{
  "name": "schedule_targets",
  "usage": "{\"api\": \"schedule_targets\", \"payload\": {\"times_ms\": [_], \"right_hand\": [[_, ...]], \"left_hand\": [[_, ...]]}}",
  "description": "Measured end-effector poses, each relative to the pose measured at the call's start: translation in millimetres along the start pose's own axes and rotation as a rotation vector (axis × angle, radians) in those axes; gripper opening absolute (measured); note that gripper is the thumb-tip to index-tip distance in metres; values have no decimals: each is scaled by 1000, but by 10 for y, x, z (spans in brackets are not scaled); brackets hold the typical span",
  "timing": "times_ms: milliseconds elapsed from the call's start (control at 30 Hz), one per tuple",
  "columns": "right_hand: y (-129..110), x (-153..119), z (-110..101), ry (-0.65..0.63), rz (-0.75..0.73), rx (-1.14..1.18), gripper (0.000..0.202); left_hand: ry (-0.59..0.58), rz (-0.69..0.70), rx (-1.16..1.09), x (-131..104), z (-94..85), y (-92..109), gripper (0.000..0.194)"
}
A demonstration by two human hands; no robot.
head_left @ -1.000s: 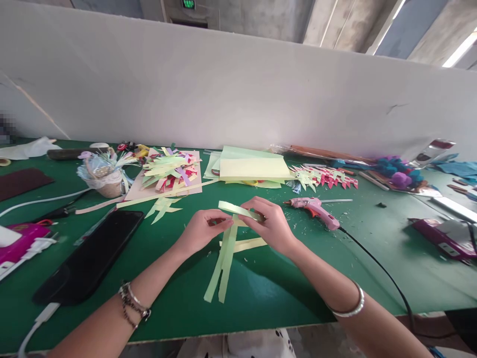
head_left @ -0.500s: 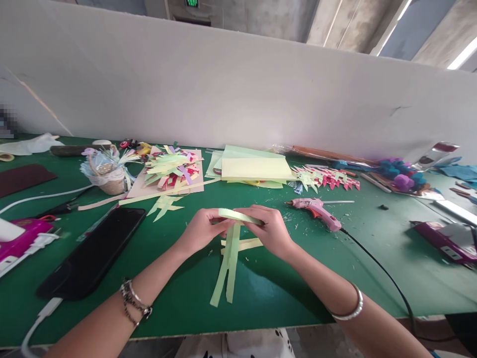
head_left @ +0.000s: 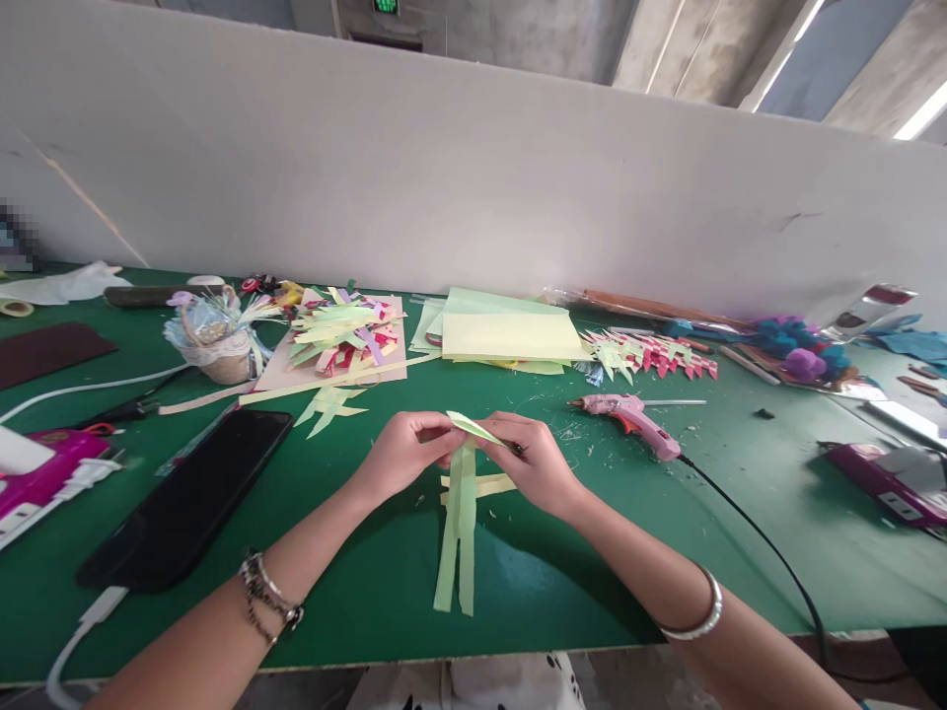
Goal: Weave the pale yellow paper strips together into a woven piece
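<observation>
1. While both hands meet over the middle of the green counter (head_left: 592, 582), they pinch light green paper strips (head_left: 459, 523) between them.
2. The left hand (head_left: 403, 456) has its fingers closed on the top of the strips, at the left side.
3. The right hand (head_left: 534, 461) has its fingers closed on a folded end of a strip (head_left: 473, 428), which sticks up a little between the two hands.
4. Two long strips hang down from the hands toward the near edge of the counter and lie side by side, touching.
5. One pale yellow strip (head_left: 492, 484) lies across them, pointing right under the right hand.
6. A pink glue gun (head_left: 628, 419) lies on the counter to the right of the hands, near but apart from them. Its black cord (head_left: 769, 552) runs off to the near right edge.
7. A black phone (head_left: 188, 498) lies to the left of the hands, with a white cable (head_left: 78, 636) at its near end.
8. A stack of pale green and yellow paper (head_left: 507, 337) sits far behind the hands.
9. A pile of folded paper pieces (head_left: 344, 330) in many colors rests on a pink sheet to the left of the stack.
10. A small basket (head_left: 218, 355) with shiny ribbon sits further left.
11. A row of red and green folded pieces (head_left: 651, 353) lies to the right of the stack.
12. The left wrist has beaded bracelets (head_left: 266, 597), and the right wrist has a silver bangle (head_left: 695, 616).
</observation>
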State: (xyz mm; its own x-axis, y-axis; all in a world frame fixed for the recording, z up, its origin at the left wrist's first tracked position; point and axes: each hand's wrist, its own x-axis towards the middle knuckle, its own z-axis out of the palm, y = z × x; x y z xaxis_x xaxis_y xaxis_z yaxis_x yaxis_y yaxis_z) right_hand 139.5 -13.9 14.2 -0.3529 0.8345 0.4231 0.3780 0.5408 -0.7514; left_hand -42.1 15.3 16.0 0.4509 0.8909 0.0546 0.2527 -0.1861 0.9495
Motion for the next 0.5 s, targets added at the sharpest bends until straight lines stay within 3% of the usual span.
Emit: {"api": "schedule_targets", "payload": {"times_ms": [200, 333, 500], "right_hand": [[29, 15, -86, -32, 197, 25, 25], [42, 28, -149, -69, 201, 9, 13], [33, 29, -179, -89, 169, -46, 15]], "left_hand": [[23, 7, -35, 7, -3, 20, 24], [13, 13, 37, 13, -16, 14, 27], [-65, 29, 119, 19, -25, -6, 32]]}}
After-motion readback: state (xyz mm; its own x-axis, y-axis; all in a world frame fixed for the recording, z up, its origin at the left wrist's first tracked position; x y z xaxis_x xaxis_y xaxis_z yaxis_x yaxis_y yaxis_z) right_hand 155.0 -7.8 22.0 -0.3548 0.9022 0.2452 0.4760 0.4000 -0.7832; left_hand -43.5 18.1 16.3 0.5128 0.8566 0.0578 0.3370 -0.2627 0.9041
